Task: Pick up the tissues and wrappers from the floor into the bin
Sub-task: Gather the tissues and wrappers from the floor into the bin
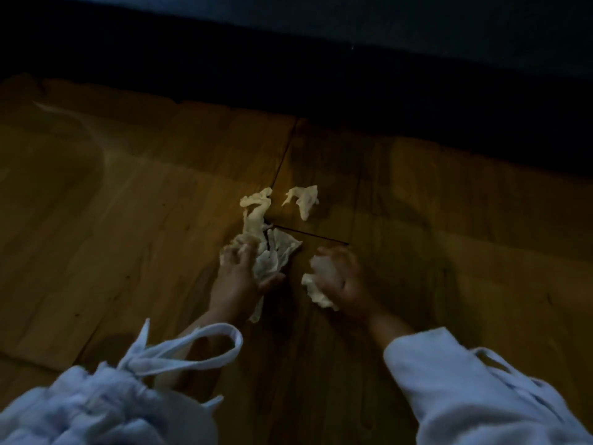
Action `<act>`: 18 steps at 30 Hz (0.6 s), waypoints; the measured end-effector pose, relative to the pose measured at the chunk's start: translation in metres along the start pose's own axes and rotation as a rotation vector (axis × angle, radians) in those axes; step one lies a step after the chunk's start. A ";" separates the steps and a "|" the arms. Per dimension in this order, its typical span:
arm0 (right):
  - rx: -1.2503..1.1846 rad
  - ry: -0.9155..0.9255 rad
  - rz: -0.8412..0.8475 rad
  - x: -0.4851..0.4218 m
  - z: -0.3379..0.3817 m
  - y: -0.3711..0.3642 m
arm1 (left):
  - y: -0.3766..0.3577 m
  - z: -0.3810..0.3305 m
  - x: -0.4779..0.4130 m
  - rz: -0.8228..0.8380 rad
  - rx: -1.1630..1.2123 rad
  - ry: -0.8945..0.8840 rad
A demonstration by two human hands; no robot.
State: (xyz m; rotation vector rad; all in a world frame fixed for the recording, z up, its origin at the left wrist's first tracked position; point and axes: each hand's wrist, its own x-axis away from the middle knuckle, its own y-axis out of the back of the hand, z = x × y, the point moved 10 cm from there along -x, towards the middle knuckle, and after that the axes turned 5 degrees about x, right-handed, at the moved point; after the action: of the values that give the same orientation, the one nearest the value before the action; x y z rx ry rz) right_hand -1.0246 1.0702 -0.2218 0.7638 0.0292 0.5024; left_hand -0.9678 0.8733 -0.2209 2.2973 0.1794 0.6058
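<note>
Head view: the step in hand looks like the gathering. Tissues are being collected off the wooden floor (pixel 128 220), and the bin is not in view.

The left hand (pixel 239 277) has its fingers curled round a crumpled bunch of tissue (pixel 272 256), thumb beneath it, low against the boards. A twisted strip of tissue (pixel 255 208) runs on just beyond that hand's fingertips; I cannot tell whether it is joined to the bunch.

The right hand (pixel 345 279) is closed round a smaller wad (pixel 317 285), which sticks out on the side toward the left hand.

One loose tissue (pixel 303 199) lies on the floor ahead of both hands, roughly between them, and neither touches it. No wrappers show.

The next move probably calls for reaching forward for the strip and the loose piece. Both hands are already full, so the grips must hold what they have while taking more.
</note>
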 end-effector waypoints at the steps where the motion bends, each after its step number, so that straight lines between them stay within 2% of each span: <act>1: 0.074 0.045 0.034 0.007 0.004 -0.010 | -0.004 -0.002 0.004 0.007 -0.096 -0.019; 4: 0.313 0.131 0.076 0.018 0.007 -0.024 | -0.004 -0.004 0.016 -0.056 -0.268 -0.086; 7: 0.452 0.305 -0.110 0.011 0.019 -0.012 | 0.007 0.006 0.027 -0.129 -0.275 -0.108; 9: 0.573 0.424 -0.159 0.006 0.032 -0.014 | 0.015 0.018 0.032 -0.169 -0.233 -0.110; 11: 0.643 0.487 -0.165 -0.002 0.039 -0.019 | 0.027 0.033 0.037 -0.219 -0.092 -0.102; 12: 0.612 0.480 -0.166 -0.007 0.040 -0.019 | 0.035 0.041 0.040 -0.260 -0.007 -0.096; 14: 0.371 0.328 -0.176 -0.025 0.044 -0.006 | 0.053 0.056 0.049 -0.365 0.175 -0.052; 16: 0.187 0.173 -0.292 -0.051 0.051 0.017 | 0.066 0.069 0.057 -0.424 0.389 0.031; 18: 0.164 0.072 -0.425 -0.083 0.064 0.041 | 0.075 0.078 0.061 -0.472 0.528 0.075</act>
State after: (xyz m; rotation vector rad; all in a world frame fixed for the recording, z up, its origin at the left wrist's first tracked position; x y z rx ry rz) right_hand -1.1024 1.0163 -0.1602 0.8713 0.2965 0.1226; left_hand -0.8808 0.7889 -0.1938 2.5896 0.9872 0.4291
